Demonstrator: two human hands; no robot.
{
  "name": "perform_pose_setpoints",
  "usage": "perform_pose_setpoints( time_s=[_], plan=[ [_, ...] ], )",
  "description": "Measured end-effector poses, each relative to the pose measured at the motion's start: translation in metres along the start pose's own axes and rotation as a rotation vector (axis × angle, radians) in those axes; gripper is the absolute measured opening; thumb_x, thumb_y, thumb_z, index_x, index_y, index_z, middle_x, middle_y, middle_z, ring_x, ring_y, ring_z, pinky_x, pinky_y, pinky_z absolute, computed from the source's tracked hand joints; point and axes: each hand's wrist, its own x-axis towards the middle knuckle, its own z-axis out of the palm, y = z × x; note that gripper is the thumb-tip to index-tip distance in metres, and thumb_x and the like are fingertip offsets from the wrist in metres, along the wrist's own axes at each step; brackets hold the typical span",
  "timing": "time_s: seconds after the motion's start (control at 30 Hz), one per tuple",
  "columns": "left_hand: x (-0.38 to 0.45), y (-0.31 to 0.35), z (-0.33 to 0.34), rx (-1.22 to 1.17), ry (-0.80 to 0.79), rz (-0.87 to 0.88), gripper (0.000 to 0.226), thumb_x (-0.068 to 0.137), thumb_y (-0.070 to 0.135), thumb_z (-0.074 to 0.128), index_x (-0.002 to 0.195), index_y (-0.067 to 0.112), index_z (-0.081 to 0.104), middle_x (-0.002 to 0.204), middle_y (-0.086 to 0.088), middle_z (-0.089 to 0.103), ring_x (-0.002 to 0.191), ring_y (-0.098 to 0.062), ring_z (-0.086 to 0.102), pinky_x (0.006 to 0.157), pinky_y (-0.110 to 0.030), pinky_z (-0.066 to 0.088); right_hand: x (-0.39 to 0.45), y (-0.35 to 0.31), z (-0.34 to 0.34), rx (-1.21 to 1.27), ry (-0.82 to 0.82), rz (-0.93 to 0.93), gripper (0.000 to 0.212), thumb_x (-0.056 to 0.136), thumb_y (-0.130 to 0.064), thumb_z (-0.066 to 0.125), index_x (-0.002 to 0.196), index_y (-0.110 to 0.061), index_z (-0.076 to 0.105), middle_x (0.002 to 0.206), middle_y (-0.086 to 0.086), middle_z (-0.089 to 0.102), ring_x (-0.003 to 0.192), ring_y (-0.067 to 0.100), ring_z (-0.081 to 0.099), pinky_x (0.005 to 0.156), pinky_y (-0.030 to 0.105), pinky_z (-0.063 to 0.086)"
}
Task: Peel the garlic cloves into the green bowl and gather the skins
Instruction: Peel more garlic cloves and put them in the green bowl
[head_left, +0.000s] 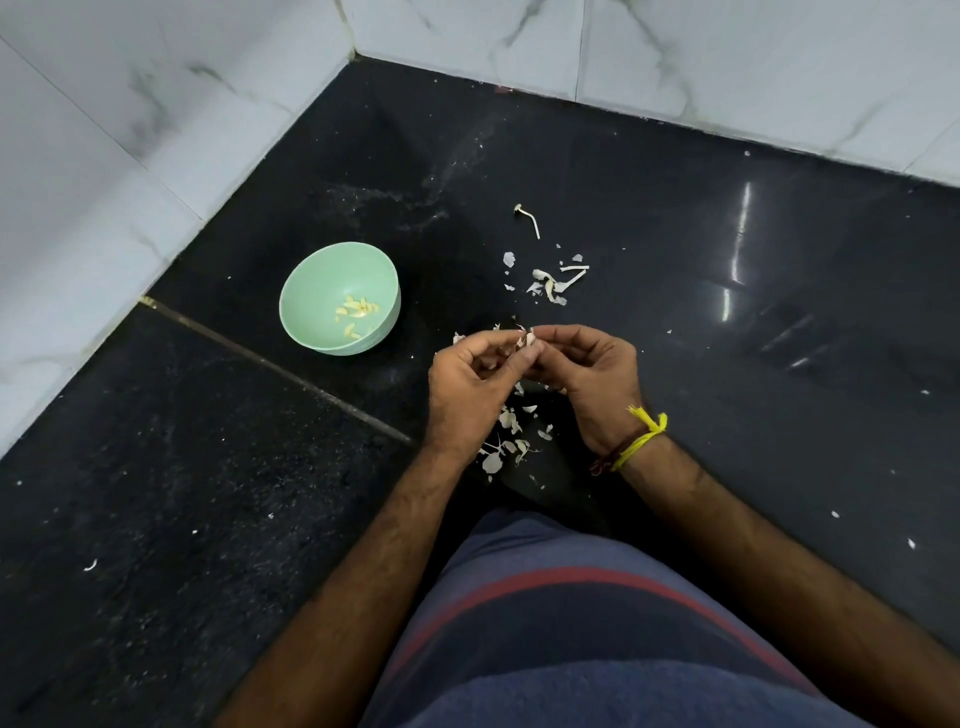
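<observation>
Both hands, left hand (470, 384) and right hand (592, 374), pinch one garlic clove (529, 340) together. Peeled cloves (356, 312) lie in the green bowl (311, 291). Skins (506, 441) litter the worktop (675, 312).

Home kitchen: granite counter (675, 218), marble-tiled walls (156, 104)

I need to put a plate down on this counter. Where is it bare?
Bare: the dark counter right of the right hand, and behind the green bowl toward the wall corner. Crowded: garlic skins litter the middle under both hands.

The garlic clove (529, 340) is mostly hidden between the fingers (511, 347) of both hands.
</observation>
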Motion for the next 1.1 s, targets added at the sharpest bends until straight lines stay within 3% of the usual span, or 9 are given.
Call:
perform_pose_setpoints(
  time_s=[0.2, 0.43, 0.53, 0.67, 0.8, 0.93, 1.03, 1.1],
  plan=[
    [0.002, -0.005, -0.007, 0.063, -0.018, 0.064, 0.015, 0.085, 0.007, 0.079, 0.1, 0.006, 0.077, 0.094, -0.009, 0.077, 0.088, -0.029, 0.075, 0.086, -0.051, 0.06, 0.0, 0.0, 0.0, -0.182, 0.019, -0.031, 0.007, 0.089, 0.0, 0.068, 0.095, -0.002, 0.073, 0.085, 0.015, 0.076, 0.08, 0.032, 0.075, 0.079, 0.046, 0.061],
    [0.004, -0.004, -0.005, 0.058, -0.092, 0.061, 0.013, 0.088, -0.001, 0.073, 0.1, -0.006, 0.073, 0.083, -0.003, 0.076, 0.075, -0.008, 0.072, 0.073, -0.02, 0.057, -0.002, 0.002, -0.004, -0.264, 0.053, -0.053, 0.006, 0.083, -0.005, 0.073, 0.087, -0.009, 0.075, 0.078, 0.013, 0.075, 0.074, 0.031, 0.073, 0.074, 0.044, 0.061],
    [0.003, -0.005, -0.004, -0.112, -0.141, -0.048, 0.012, 0.093, -0.004, 0.065, 0.102, -0.011, 0.067, 0.079, 0.001, 0.075, 0.073, -0.008, 0.072, 0.068, -0.017, 0.055, 0.0, 0.0, 0.001, -0.156, 0.086, 0.04, 0.01, 0.081, 0.001, 0.073, 0.088, -0.006, 0.071, 0.078, 0.022, 0.072, 0.068, 0.034, 0.07, 0.072, 0.046, 0.06],
    [0.0, -0.005, -0.003, -0.217, -0.138, -0.112, 0.006, 0.095, -0.003, 0.061, 0.099, -0.004, 0.066, 0.078, 0.002, 0.075, 0.072, -0.005, 0.07, 0.061, -0.015, 0.052, 0.005, -0.005, 0.003, -0.149, 0.113, 0.12, 0.012, 0.081, 0.006, 0.07, 0.091, 0.0, 0.065, 0.076, 0.024, 0.071, 0.065, 0.036, 0.068, 0.069, 0.048, 0.059],
    [0.002, -0.007, -0.004, -0.256, -0.107, -0.172, 0.009, 0.096, 0.003, 0.063, 0.102, -0.002, 0.068, 0.078, 0.003, 0.074, 0.066, -0.003, 0.064, 0.06, -0.015, 0.05, 0.008, -0.004, 0.002, -0.346, 0.137, 0.089, 0.007, 0.083, 0.001, 0.068, 0.084, -0.006, 0.07, 0.072, 0.015, 0.073, 0.063, 0.028, 0.07, 0.066, 0.042, 0.061],
    [0.005, -0.011, -0.006, -0.264, -0.102, -0.217, 0.006, 0.094, 0.007, 0.065, 0.099, 0.006, 0.07, 0.077, -0.001, 0.069, 0.066, -0.009, 0.058, 0.06, -0.018, 0.048, 0.014, 0.0, -0.004, -0.851, 0.103, -0.105, 0.013, 0.09, -0.018, 0.068, 0.084, -0.011, 0.076, 0.073, 0.003, 0.073, 0.068, 0.019, 0.069, 0.071, 0.038, 0.059],
    [0.004, -0.012, -0.006, -0.251, -0.106, -0.226, 0.006, 0.095, 0.008, 0.065, 0.097, 0.006, 0.07, 0.075, -0.002, 0.068, 0.064, -0.009, 0.058, 0.058, -0.017, 0.048, 0.017, -0.003, -0.008, -0.933, 0.098, -0.208, 0.005, 0.085, -0.015, 0.075, 0.089, -0.014, 0.076, 0.073, -0.003, 0.071, 0.068, 0.01, 0.065, 0.074, 0.032, 0.057],
    [0.004, -0.013, -0.005, -0.238, -0.106, -0.223, 0.006, 0.096, 0.008, 0.064, 0.096, 0.006, 0.07, 0.074, -0.001, 0.068, 0.063, -0.009, 0.058, 0.057, -0.017, 0.047, 0.02, -0.005, -0.01, -0.954, 0.114, -0.239, 0.016, 0.078, -0.016, 0.08, 0.092, -0.02, 0.073, 0.067, -0.009, 0.066, 0.063, 0.004, 0.062, 0.069, 0.022, 0.055]
  ],
)
